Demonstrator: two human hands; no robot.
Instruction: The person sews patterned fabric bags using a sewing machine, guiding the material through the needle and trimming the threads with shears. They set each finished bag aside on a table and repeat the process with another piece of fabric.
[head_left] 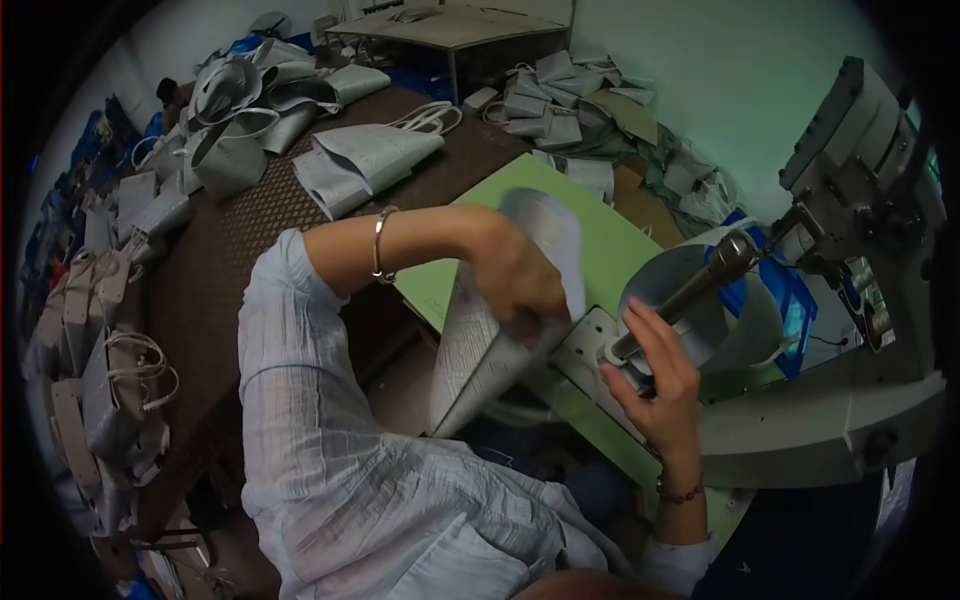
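My left hand (pixel 520 275), blurred and with its fingers curled, grips the upper part of a silvery-grey patterned bag (pixel 475 345) that hangs over the table's front edge. On the right, my right hand (pixel 655 375) has its thumb and fingers spread around the end of the metal arm (pixel 700 280) of a sewing machine (pixel 850 180). A curved grey-white bag panel (pixel 750 310) surrounds that metal arm, behind my fingertips. Whether my right fingertips touch the panel or only the metal, I cannot tell.
Below the hands lies a green work surface (pixel 480 200). A brown patterned table (pixel 240 235) bears a grey bag with white handles (pixel 365 160) and piled bags (pixel 230 130). More bags (pixel 560 95) are heaped behind, near another table (pixel 450 28). Several bag pieces (pixel 120 380) hang at left.
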